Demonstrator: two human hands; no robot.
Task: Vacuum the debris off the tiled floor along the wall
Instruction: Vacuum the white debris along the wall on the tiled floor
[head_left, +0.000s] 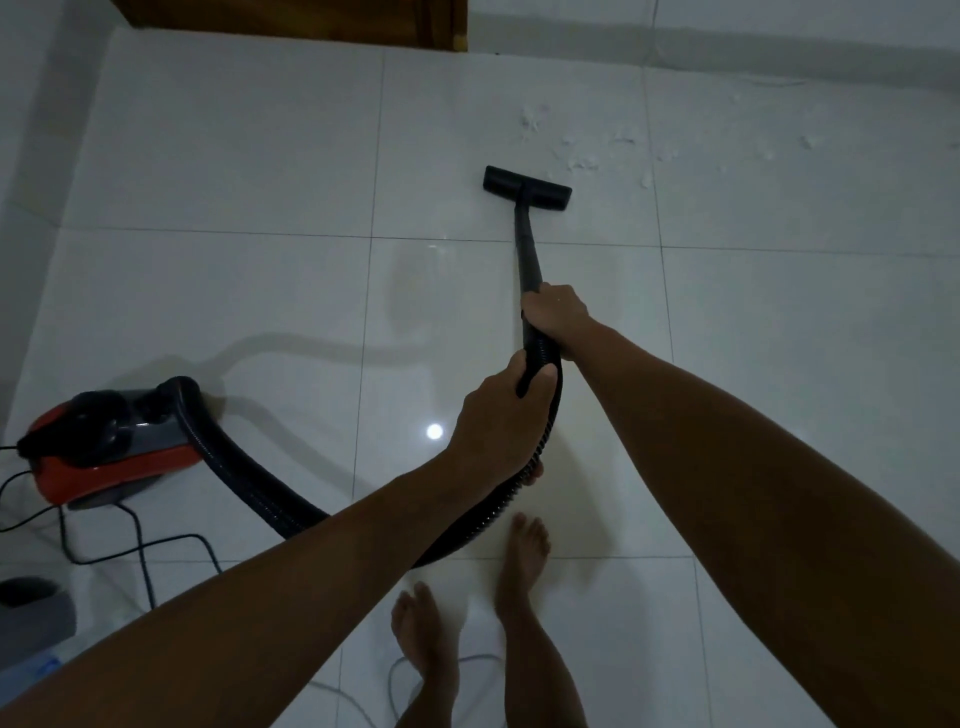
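Observation:
A black vacuum floor head lies flat on the white tiled floor, at the end of a black wand. White fluffy debris is scattered just beyond and to the right of the head, near the far wall. My right hand grips the wand where it meets the ribbed hose. My left hand grips the hose just below it. The hose curves back to a red and grey vacuum body at the left.
A black power cord loops on the floor by the vacuum body. My bare feet stand on the tiles below the hands, with a white cable near them. A wooden door is at the top left. A grey object sits at the left edge.

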